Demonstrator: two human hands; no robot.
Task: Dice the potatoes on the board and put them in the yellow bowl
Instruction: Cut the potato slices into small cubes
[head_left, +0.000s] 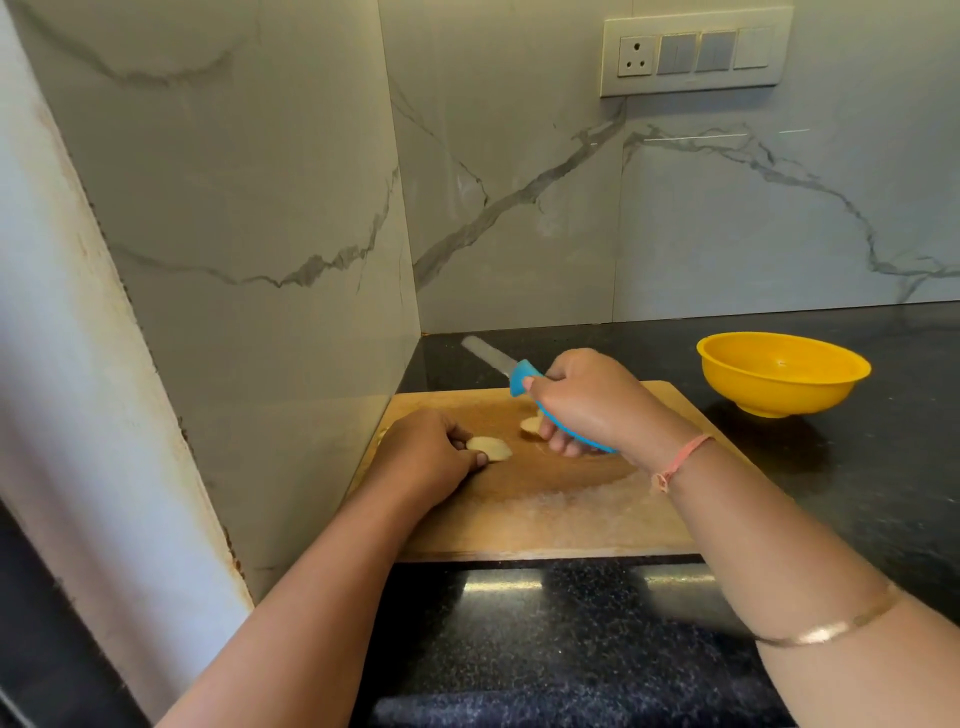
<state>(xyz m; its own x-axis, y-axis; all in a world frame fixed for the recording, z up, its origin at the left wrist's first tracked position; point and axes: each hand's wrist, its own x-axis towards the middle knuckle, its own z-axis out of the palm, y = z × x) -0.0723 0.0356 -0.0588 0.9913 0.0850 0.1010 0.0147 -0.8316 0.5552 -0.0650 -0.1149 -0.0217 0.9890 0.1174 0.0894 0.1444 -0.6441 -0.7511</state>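
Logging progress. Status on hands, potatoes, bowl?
Left hand pinching pale potato piece on wooden cutting board. Right hand gripping blue-handled knife, blade pointing away. Yellow plastic bowl looks empty, nothing in the way.

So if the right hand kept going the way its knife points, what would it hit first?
Probably the marble wall near the corner: the right hand aims the knife back-left over bare black counter, with nothing between. Depth is hard to judge.
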